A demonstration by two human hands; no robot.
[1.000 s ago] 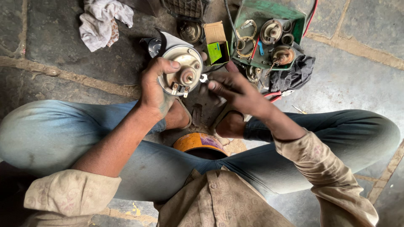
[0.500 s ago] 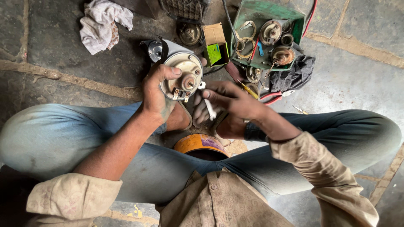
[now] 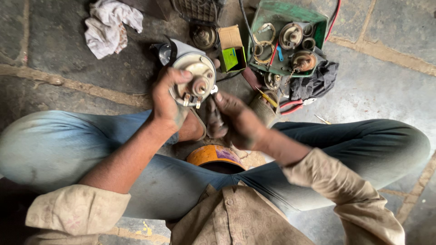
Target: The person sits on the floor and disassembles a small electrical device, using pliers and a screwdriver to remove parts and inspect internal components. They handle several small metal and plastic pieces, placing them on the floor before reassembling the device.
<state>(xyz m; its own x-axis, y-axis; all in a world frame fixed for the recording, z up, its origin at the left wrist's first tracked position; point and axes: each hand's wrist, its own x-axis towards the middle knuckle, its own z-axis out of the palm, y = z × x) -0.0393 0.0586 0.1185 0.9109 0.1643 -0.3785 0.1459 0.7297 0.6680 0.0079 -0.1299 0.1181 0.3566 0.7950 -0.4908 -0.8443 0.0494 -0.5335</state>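
Observation:
My left hand (image 3: pixel 167 97) grips a round, cream-coloured metal motor housing (image 3: pixel 195 78) with a central hub and a small terminal block at its lower rim, held up over my lap. My right hand (image 3: pixel 236 119) is just right of it, greasy fingers curled, fingertips at the housing's lower right edge; a small dark part or tool may be in the fingers, I cannot tell. I sit cross-legged on a stone floor in blue jeans.
A green tray (image 3: pixel 268 18) of rings and round motor parts lies ahead on the right, with a black cloth (image 3: pixel 318 81), red-handled pliers (image 3: pixel 293 106) and a small cardboard box (image 3: pixel 232 47). A white rag (image 3: pixel 106 27) lies far left. An orange-rimmed tin (image 3: pixel 213 156) sits between my legs.
My right hand dropped away from the housing toward my lap, then came back up to its lower right edge. The left hand kept holding the housing, tilting it slightly.

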